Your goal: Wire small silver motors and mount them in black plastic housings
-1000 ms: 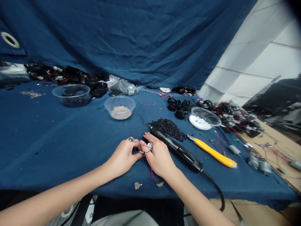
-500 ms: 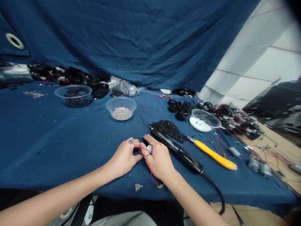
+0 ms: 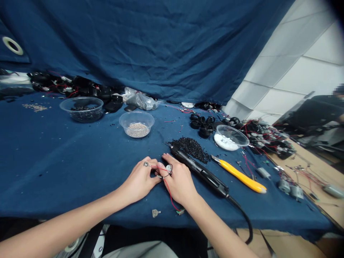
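Observation:
My left hand (image 3: 142, 179) and my right hand (image 3: 179, 179) meet near the table's front, fingers pinched together. Between them is a small wired part with a round pale face (image 3: 169, 168), mostly hidden by my fingers. A red wire (image 3: 170, 191) runs from it down to a little green circuit board (image 3: 180, 212) beside my right wrist. Another red lead ends at a metal contact (image 3: 146, 164) lying over my left fingers. A loose metal piece (image 3: 156, 213) lies below my hands. Right of my right hand rests a black electric screwdriver (image 3: 201, 172) with its cord.
A yellow utility knife (image 3: 242, 175) lies beyond the screwdriver, near a heap of black screws (image 3: 192, 148). Clear bowls hold silvery bits (image 3: 137, 114), dark parts (image 3: 80, 114) and white material (image 3: 245, 141). Black rings (image 3: 205, 130), wired parts (image 3: 258, 132) and motors (image 3: 295, 191) crowd the right side.
The whole view has shifted slightly, so things appear a little further left. Both hands keep nearly the same pinch on the wired part.

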The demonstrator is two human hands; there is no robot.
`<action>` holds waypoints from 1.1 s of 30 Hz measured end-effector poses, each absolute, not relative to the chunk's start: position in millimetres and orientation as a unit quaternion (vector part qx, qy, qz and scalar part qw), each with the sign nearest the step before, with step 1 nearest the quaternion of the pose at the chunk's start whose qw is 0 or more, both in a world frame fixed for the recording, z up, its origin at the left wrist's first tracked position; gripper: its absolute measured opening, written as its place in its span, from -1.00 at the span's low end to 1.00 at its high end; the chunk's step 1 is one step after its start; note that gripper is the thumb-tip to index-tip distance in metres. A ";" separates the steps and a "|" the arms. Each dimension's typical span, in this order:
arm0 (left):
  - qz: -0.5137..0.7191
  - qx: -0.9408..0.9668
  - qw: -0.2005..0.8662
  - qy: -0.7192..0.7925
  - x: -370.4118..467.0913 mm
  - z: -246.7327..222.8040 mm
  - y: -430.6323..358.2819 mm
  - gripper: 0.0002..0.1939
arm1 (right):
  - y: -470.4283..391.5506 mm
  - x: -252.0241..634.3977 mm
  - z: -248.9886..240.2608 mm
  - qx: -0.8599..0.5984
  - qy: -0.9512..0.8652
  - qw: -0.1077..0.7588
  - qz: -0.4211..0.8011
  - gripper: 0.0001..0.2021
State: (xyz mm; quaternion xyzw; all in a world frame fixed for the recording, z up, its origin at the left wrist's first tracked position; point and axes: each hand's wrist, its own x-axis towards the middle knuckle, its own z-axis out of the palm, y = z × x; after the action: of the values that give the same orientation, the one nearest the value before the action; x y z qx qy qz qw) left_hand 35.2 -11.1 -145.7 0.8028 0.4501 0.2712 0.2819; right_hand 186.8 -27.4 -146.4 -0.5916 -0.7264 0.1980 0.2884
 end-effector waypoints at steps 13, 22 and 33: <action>0.279 0.795 0.307 0.443 34.6 -148.5 -9.0 -0.88 | -27.8 184.8 -146.4 -0.608 -0.709 0.288 0.214 -0.51; 0.286 0.797 0.306 0.434 34.2 -149.8 -9.3 -0.81 | -26.4 184.8 -145.0 -0.607 -0.714 0.278 0.211 -0.53; 0.278 0.801 0.308 0.432 35.4 -148.6 -8.6 -0.77 | -28.5 185.0 -145.0 -0.618 -0.713 0.262 0.203 -0.52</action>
State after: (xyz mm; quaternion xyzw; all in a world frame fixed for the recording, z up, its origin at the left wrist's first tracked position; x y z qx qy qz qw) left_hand 35.4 -8.6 -148.6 0.8005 0.4322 0.2780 0.3084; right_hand 185.0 -28.5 -145.0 -0.6179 -0.7131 0.2025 0.2621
